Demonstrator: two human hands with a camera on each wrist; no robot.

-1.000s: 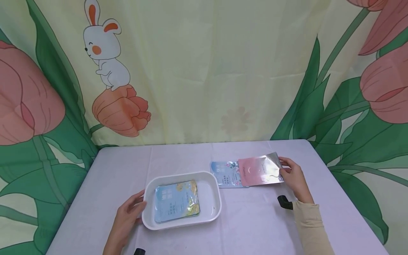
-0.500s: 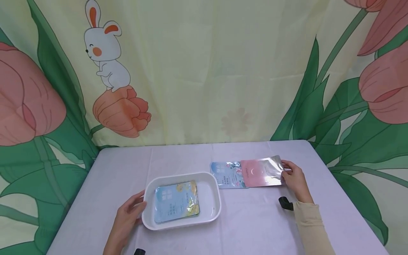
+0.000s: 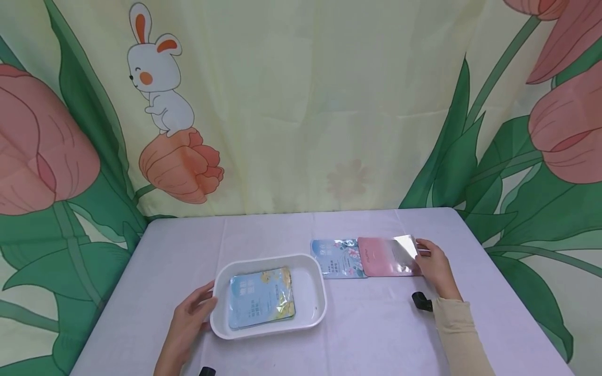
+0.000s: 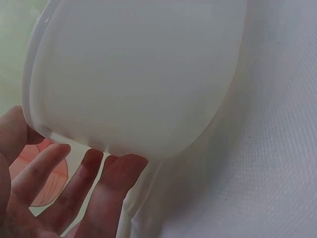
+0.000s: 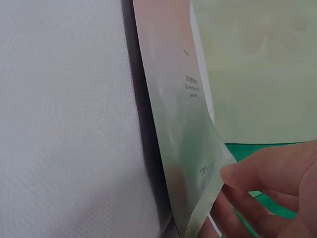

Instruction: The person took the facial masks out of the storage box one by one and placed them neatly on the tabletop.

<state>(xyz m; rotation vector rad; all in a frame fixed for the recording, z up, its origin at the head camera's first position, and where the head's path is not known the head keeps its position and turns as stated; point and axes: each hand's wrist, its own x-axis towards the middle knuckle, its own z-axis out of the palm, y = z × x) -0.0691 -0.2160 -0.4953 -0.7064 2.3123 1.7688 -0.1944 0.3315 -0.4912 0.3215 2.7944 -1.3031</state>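
My left hand (image 3: 187, 319) grips the left end of a white plastic tray (image 3: 310, 308). In the left wrist view its thumb is at the rim and the fingertips press the tray wall (image 4: 138, 74). A small stack of blue face mask sachets (image 3: 258, 298) lies in the tray's left part. To the right, my right hand (image 3: 437, 267) pinches the outer edge of a pink-and-silver face mask sachet (image 3: 383, 257). That edge curls up between thumb and fingers in the right wrist view, where "23ml" shows on the sachet (image 5: 176, 124). Its left end meets a blue floral sachet (image 3: 333, 259).
White cloth covers the table (image 3: 367, 329). Behind it hangs a curtain (image 3: 291, 115) printed with tulips and a rabbit. A black wrist camera part (image 3: 421, 301) sticks out by the right sleeve (image 3: 458, 329), and another (image 3: 207, 371) shows at the bottom edge.
My right hand has brought the pink sachet slightly right and down, so it lies flatter and more of the blue floral sachet shows. The left hand and tray have stayed put.
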